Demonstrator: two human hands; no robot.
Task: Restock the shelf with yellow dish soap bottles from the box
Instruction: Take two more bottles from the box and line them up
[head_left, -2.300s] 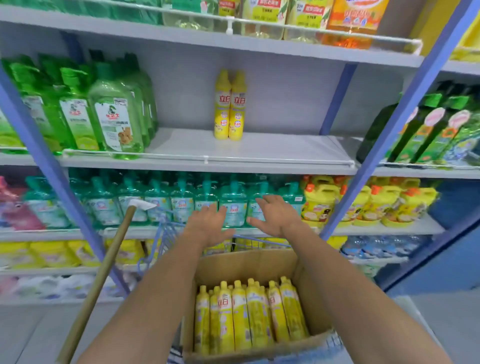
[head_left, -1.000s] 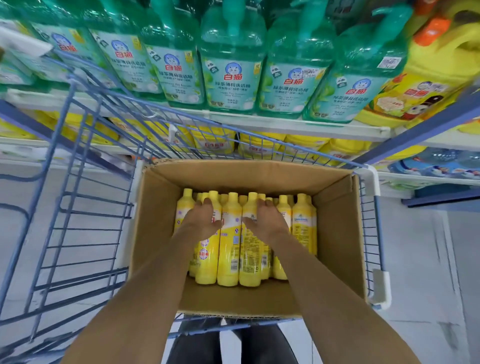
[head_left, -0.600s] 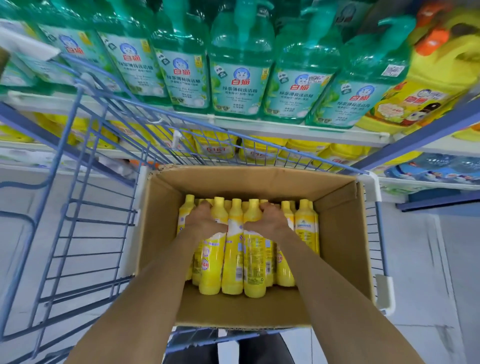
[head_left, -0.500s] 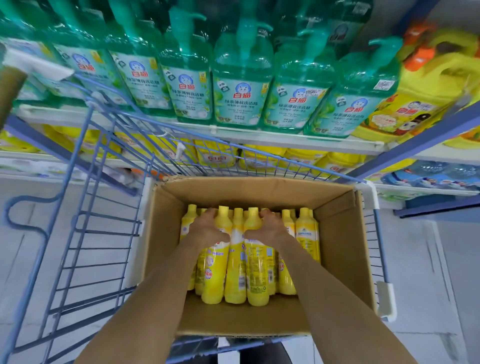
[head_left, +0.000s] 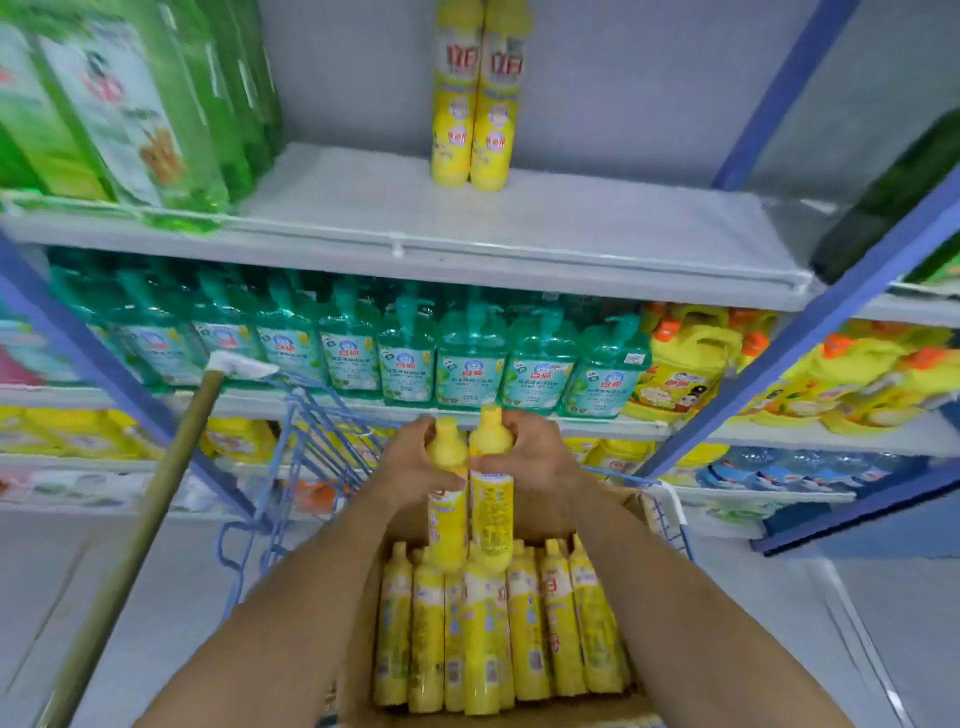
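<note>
Two yellow bottles held over the box
Centre frame: left hand and right hand each curl fingers round one neck

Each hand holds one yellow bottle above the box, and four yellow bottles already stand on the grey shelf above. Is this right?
Not quite: the head view shows only two standing bottles on the grey shelf, not four. The rest holds: the left hand and the right hand each hold one of the lifted bottles above the box.
</note>
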